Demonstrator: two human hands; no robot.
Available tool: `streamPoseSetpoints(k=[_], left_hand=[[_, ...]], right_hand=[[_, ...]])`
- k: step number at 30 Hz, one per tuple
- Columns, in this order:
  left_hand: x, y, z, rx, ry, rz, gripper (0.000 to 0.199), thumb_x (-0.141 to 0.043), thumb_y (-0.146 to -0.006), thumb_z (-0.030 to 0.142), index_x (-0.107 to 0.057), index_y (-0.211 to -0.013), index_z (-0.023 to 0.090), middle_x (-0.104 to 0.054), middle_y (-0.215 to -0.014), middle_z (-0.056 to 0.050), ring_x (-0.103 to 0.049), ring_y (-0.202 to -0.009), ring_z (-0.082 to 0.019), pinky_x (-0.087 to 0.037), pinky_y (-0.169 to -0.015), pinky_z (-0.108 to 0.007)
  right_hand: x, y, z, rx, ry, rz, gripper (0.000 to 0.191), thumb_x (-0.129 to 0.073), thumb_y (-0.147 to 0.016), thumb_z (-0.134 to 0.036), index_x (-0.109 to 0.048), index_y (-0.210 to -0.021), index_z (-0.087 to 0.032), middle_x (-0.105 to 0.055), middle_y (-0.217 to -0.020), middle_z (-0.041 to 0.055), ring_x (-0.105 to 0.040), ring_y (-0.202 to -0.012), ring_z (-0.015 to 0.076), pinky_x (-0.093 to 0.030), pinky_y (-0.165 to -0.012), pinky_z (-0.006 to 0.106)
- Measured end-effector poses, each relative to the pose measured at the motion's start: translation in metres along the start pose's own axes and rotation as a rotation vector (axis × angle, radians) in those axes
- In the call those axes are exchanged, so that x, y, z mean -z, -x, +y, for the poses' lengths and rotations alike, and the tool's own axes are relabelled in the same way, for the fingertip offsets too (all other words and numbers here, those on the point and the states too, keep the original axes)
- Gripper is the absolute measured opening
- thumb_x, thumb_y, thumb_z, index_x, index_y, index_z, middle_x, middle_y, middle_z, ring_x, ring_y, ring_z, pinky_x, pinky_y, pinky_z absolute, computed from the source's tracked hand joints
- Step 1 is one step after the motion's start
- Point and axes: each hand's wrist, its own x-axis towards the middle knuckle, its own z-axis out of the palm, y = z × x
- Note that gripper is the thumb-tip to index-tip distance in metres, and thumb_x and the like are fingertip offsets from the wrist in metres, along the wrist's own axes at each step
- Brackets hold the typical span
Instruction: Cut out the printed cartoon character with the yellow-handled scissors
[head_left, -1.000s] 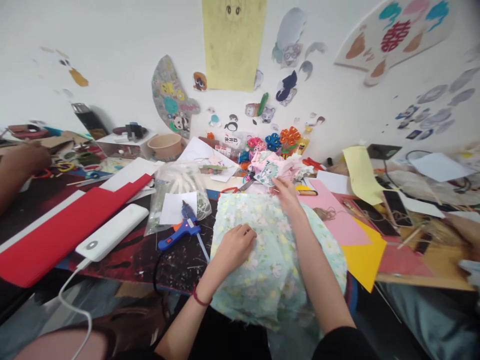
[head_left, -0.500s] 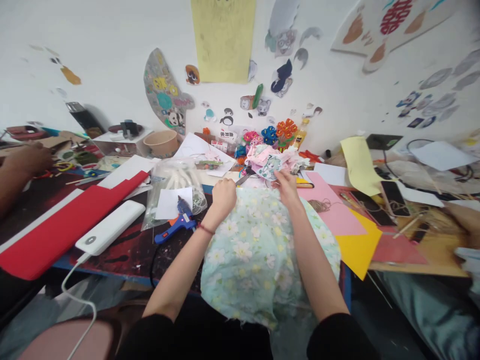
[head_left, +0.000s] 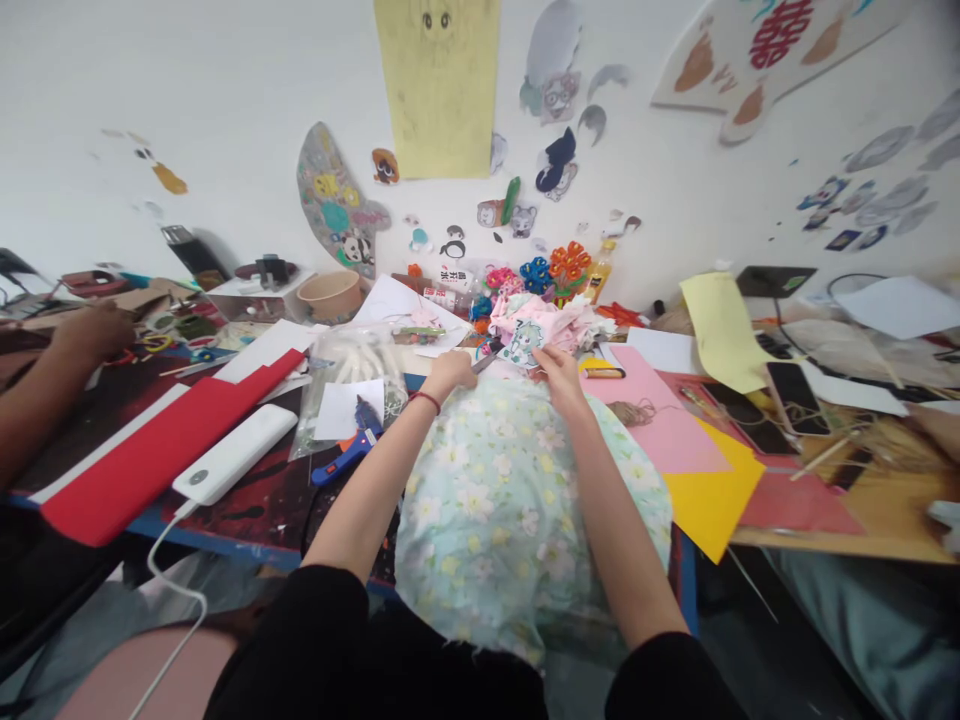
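Note:
My left hand [head_left: 451,372] is closed on what looks like a pair of scissors [head_left: 489,360], the blades pointing up and right; the handles are hidden in my fingers. Between thumb and fingers my right hand [head_left: 559,378] pinches a paper cutout [head_left: 522,345] of a cartoon figure with pale green hair. The blades are close to the cutout's left edge; whether they touch I cannot tell. Below both hands, a light green flowered cloth [head_left: 480,510] drapes over the table edge toward my lap.
A blue glue gun [head_left: 349,455], a white power bank [head_left: 236,455] and red sheets [head_left: 169,445] lie to the left. Pink paper [head_left: 675,425] and yellow paper [head_left: 716,500] lie right. Crumpled pink cloth [head_left: 559,325] sits behind. Another person's hand [head_left: 97,330] is at far left.
The cutout in my right hand has moved left, nearer the blades. My left hand has turned and shifted slightly forward. The view has shifted a little.

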Motion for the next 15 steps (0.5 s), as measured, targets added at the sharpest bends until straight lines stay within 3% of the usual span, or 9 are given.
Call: streamPoseSetpoints(k=[3, 7, 10, 15], left_hand=[[-0.004, -0.005, 0.009, 0.038, 0.042, 0.01, 0.041, -0.063, -0.095, 0.039, -0.059, -0.128, 0.017, -0.062, -0.128, -0.011, -0.064, -0.112, -0.023, -0.057, -0.093, -0.045], [-0.008, -0.008, 0.008, 0.07, 0.141, 0.111, 0.04, -0.063, -0.095, 0.039, -0.059, -0.128, 0.017, -0.062, -0.128, -0.011, -0.064, -0.112, -0.023, -0.057, -0.093, -0.044], [-0.009, -0.003, 0.0, 0.105, 0.244, 0.265, 0.041, -0.063, -0.095, 0.039, -0.059, -0.128, 0.016, -0.062, -0.129, -0.011, -0.064, -0.112, -0.023, -0.056, -0.094, -0.045], [0.0, 0.005, -0.01, 0.144, 0.479, 0.632, 0.042, -0.062, -0.095, 0.039, -0.058, -0.13, 0.016, -0.06, -0.132, -0.011, -0.062, -0.115, -0.024, -0.055, -0.097, -0.048]], right_hand=[[0.0, 0.0, -0.003, 0.0, -0.019, -0.004, 0.039, -0.063, -0.094, -0.04, -0.061, -0.125, -0.017, -0.064, -0.126, 0.009, -0.066, -0.109, 0.0219, -0.059, -0.092, 0.044], [0.0, 0.001, -0.001, -0.01, -0.032, -0.005, 0.039, -0.063, -0.094, -0.041, -0.061, -0.125, -0.017, -0.064, -0.126, 0.009, -0.066, -0.109, 0.022, -0.059, -0.092, 0.044], [0.0, 0.001, 0.001, -0.019, -0.036, -0.007, 0.039, -0.063, -0.094, -0.04, -0.061, -0.125, -0.017, -0.064, -0.125, 0.0091, -0.066, -0.109, 0.0218, -0.059, -0.092, 0.044], [0.001, -0.002, 0.001, -0.011, -0.065, 0.002, 0.038, -0.062, -0.094, -0.041, -0.061, -0.124, -0.017, -0.065, -0.124, 0.0089, -0.066, -0.107, 0.0209, -0.059, -0.091, 0.042]])
